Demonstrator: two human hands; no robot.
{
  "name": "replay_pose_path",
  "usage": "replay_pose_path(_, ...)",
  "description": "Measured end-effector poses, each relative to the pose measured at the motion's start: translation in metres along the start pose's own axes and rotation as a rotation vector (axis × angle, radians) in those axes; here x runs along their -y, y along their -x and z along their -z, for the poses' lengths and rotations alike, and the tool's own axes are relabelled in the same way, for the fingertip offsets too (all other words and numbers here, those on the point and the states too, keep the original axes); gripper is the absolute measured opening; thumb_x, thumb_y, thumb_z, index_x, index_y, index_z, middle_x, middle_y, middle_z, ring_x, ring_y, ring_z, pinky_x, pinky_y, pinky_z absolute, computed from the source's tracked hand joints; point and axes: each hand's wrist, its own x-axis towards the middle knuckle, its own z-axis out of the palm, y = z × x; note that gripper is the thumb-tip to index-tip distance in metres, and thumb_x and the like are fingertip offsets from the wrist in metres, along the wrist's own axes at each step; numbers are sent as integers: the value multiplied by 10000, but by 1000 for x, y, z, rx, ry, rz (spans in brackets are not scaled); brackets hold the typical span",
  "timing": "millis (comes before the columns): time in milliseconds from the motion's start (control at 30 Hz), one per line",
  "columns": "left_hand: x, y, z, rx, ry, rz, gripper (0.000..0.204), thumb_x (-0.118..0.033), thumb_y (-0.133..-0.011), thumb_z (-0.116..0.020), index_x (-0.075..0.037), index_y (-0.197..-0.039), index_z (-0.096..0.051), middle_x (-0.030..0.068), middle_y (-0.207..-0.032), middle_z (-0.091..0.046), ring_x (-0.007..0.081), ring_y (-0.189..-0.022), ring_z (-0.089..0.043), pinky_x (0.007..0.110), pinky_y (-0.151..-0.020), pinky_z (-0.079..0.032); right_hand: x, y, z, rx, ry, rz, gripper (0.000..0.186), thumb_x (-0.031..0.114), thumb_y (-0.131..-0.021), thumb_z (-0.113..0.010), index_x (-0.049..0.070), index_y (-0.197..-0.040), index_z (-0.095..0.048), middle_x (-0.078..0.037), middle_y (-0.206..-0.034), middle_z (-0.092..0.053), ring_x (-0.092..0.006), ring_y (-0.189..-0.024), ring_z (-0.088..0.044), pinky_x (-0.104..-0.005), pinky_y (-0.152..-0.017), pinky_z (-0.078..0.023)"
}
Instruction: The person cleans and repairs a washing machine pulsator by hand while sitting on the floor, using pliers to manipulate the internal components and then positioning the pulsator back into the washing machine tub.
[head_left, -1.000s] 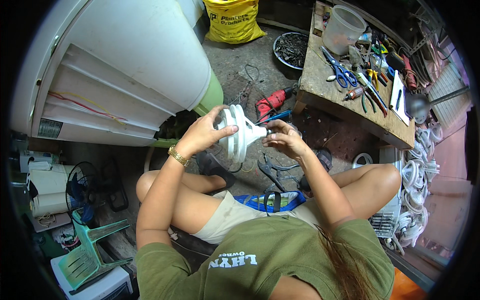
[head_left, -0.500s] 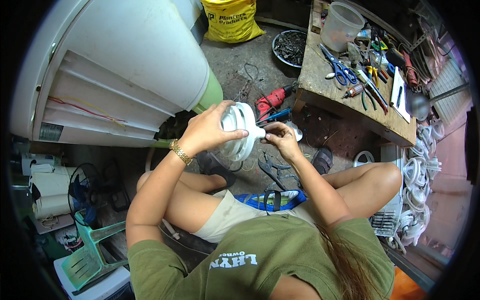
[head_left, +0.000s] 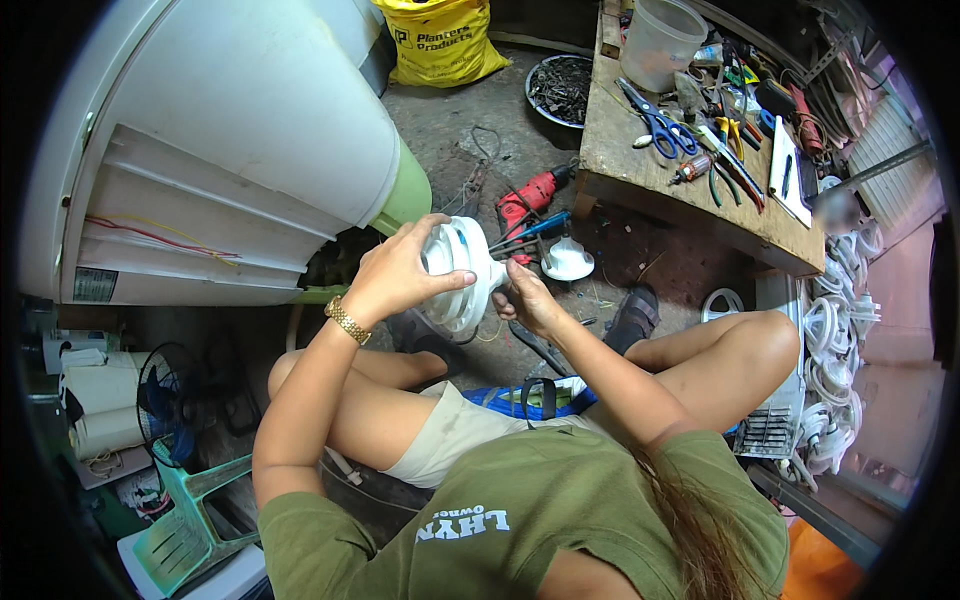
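My left hand (head_left: 400, 270) grips a white spiral lamp (head_left: 458, 298) from the left, thumb across the coils. My right hand (head_left: 528, 300) has its fingers closed at the lamp's narrow base end, partly hiding it. Beyond my right hand a white cone-shaped piece (head_left: 568, 262) lies on the floor, beside a blue-handled tool (head_left: 553, 220) and a red power drill (head_left: 522, 205). A dark metal tool (head_left: 540, 348) lies partly hidden under my right arm. A blue bag (head_left: 500, 400) is in my lap.
A wooden bench (head_left: 640, 168) with scissors, pliers and a bucket stands front right; white appliance casing (head_left: 230, 90) front left. A yellow sack (head_left: 440, 50) and basin (head_left: 555, 90) are farther off. A fan (head_left: 165, 400) and green stool (head_left: 190, 510) are left, white lamps (head_left: 830, 360) right.
My right hand has moved left and down, and the lamp has tilted, its base turning a little toward me. The white cone-shaped piece on the floor has come into clearer view.
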Motion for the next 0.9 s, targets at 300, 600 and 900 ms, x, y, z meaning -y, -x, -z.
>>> replay_pose_path(300,25,4,12,134,505,144,756,-440,-758,-708,-132,-1380,-408,165,-1201,-545,233,-992,-578,343,-802,-531,54,29,62,-332,70,257,280,395,-963,-538,120,-906,-528,39,-591,-425,-47,-457,-342,-205,-413,-258)
replay_pose_path(600,-27,-93,-30,-112,908,-234,878,-429,-717,-759,-93,-1409,-335,218,-1303,-436,315,-1155,-520,415,-894,-497,224,156,62,-745,437,514,288,420,-958,-540,137,-936,-584,63,-645,-484,-24,-484,-393,-183,-413,-304)
replay_pose_path(900,-296,-261,-117,-217,1324,-283,923,-394,-697,-822,-24,-1339,-272,221,-1233,-499,279,-1129,-527,359,-985,-426,318,251,130,-707,-52,1152,331,404,-1004,-425,159,-790,-486,74,-575,-320,-55,-456,-276,-215,-403,-219)
